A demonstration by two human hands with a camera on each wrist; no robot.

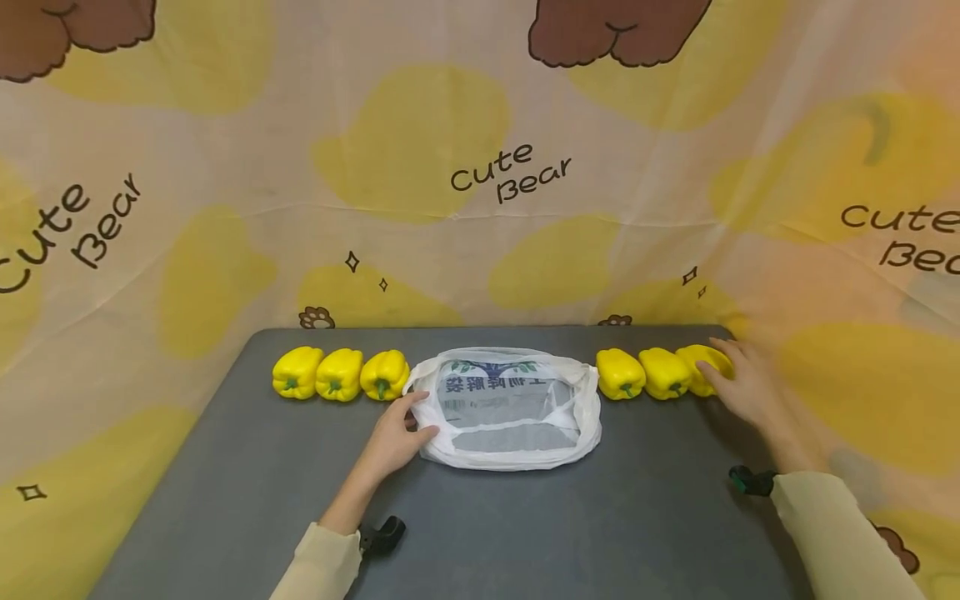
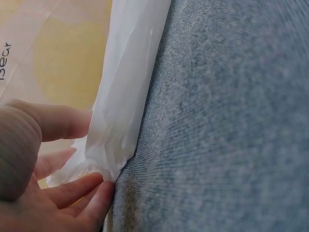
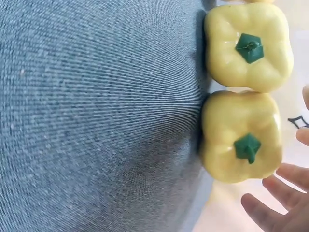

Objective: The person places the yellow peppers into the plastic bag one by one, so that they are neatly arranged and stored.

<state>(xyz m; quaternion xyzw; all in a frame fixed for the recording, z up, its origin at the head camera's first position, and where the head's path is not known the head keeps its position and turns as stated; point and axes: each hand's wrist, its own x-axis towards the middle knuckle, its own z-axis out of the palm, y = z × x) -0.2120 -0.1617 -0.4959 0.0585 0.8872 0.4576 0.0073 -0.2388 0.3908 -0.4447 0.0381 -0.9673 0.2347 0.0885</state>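
A white plastic bag, its mouth spread wide and printed with green and blue marks, lies mid-table. At its left rim, my left hand pinches the bag's edge between thumb and fingers; the left wrist view shows the fingertips against the crinkled plastic. To the right sit three yellow bell peppers in a row. Over the rightmost bell pepper is my right hand, its fingers spread about the far side. In the right wrist view those fingers are extended beside that pepper with its green stem.
Three more yellow bell peppers line up left of the bag, the nearest close to its rim. All stand along the back of the grey table. A patterned cloth hangs behind and around the sides.
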